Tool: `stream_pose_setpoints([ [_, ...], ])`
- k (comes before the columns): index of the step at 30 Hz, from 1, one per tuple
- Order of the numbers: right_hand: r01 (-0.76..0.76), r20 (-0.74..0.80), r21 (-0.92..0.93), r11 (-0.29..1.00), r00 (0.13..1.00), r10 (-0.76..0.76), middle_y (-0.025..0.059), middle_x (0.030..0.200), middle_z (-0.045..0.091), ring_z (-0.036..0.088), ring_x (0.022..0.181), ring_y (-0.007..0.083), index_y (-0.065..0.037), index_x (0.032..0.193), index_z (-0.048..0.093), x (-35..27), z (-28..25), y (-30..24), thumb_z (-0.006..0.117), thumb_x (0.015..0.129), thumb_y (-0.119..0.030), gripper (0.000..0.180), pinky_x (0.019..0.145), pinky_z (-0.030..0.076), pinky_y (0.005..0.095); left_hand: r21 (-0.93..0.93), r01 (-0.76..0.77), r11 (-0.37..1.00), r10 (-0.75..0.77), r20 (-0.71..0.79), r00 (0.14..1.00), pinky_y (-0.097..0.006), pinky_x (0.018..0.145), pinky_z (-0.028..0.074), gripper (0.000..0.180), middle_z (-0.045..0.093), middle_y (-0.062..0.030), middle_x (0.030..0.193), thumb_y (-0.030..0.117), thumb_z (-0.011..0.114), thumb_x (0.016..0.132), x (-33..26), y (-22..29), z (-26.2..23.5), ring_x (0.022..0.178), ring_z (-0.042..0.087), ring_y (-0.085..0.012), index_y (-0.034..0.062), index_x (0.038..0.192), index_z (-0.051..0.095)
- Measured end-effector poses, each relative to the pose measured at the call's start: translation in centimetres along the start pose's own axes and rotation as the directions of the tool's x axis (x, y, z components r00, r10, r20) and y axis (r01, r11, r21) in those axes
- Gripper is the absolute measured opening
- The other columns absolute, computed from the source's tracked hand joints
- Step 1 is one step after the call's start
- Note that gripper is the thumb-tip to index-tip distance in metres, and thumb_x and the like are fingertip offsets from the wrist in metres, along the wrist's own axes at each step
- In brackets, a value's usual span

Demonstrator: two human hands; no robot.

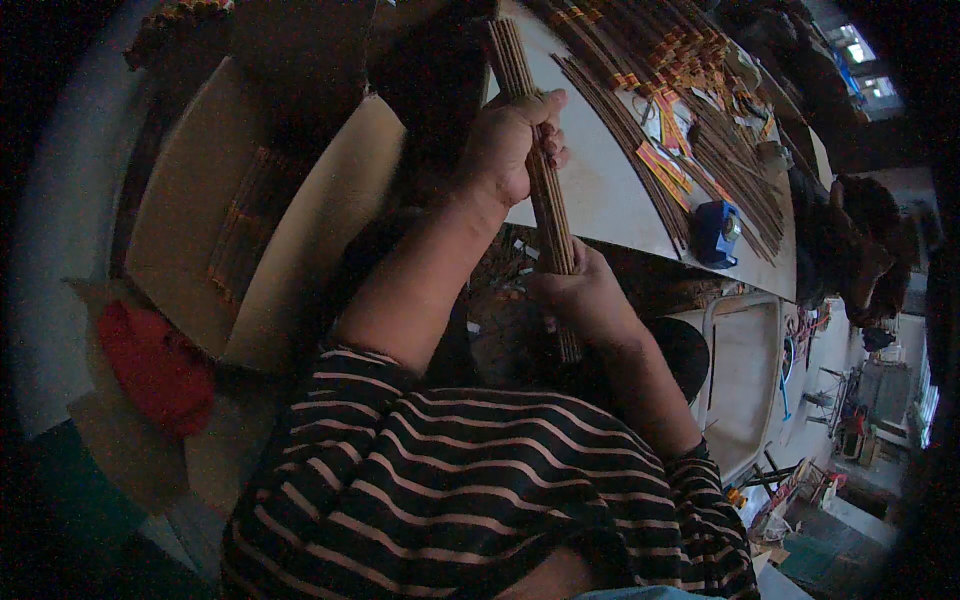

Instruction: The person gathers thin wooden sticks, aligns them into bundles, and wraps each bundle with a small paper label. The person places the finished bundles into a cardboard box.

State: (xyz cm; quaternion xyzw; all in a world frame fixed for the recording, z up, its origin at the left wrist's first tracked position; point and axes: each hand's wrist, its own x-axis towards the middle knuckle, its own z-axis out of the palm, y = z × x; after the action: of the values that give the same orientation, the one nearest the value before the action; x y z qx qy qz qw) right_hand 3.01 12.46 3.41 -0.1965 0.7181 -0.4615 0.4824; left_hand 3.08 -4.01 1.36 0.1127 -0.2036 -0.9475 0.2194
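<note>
A bundle of long, thin brown sticks (549, 205) is held tilted before me, its top end leaning left over the edge of a white table (592, 185). My left hand (512, 145) is closed around its upper part, with the fingers wrapped over the sticks. Lower down, my right hand (580, 290) grips the same bundle, and the bottom end sticks out below that hand. On the table, to the right of my hands, lie loose brown sticks (625, 145) and several bundles with red and yellow bands (650, 45).
A blue tape dispenser (716, 233) stands at the table's near right corner. To my left, an open cardboard box (335, 190) holds more banded bundles (243, 225). A red cloth-like item (155, 368) lies below it. A pale metal-framed seat or tray (745, 375) stands to my right.
</note>
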Motion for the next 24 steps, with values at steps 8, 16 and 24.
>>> stream_pose_setpoints([
  [8, 0.055, -0.091, -0.128, 0.99, 0.994, -0.067, 0.0005, 0.057, 0.046, 0.045, 0.041, 0.0103, -0.005, 0.081, 0.042, 0.9, 0.2, 1.4, 0.06, 0.074, -0.005, 0.019, 0.037, 0.037, 0.0229, 0.226, -0.057, 0.972, 0.091, -0.143, 0.986, -0.027, 0.041, 0.035, 0.017, 0.043, 0.0001, 0.053, 0.013, 0.062, 0.075, -0.2, -0.4, 0.6, 0.043, 0.041, -0.0121, 0.0076, 0.066, 0.048],
  [16, 0.061, -0.012, -0.007, 0.998, 0.998, -0.061, 0.0021, 0.056, 0.047, 0.045, 0.039, 0.0111, -0.005, 0.081, 0.042, 0.2, -0.4, 0.6, 0.06, 0.073, -0.001, 0.02, 0.035, 0.037, 0.0233, 0.307, -0.018, 0.951, 0.087, -0.213, 0.973, -0.03, 0.042, 0.035, 0.018, 0.043, -0.0022, 0.053, 0.012, 0.063, 0.074, 0.1, -1.0, 0.8, 0.043, 0.041, -0.0147, 0.0068, 0.065, 0.048],
  [24, -0.174, 0.314, 0.131, 0.976, 0.941, 0.126, 0.0033, 0.06, 0.048, 0.048, 0.047, 0.0096, -0.002, 0.084, 0.045, -0.1, -2.1, -0.8, 0.062, 0.073, -0.007, 0.021, 0.041, 0.039, 0.0233, -0.013, 0.014, 1.0, -0.013, 0.051, 0.999, -0.028, 0.042, 0.036, 0.019, 0.044, -0.0007, 0.053, 0.014, 0.062, 0.075, 0.4, -0.5, -0.1, 0.043, 0.042, -0.0129, 0.0081, 0.064, 0.047],
])
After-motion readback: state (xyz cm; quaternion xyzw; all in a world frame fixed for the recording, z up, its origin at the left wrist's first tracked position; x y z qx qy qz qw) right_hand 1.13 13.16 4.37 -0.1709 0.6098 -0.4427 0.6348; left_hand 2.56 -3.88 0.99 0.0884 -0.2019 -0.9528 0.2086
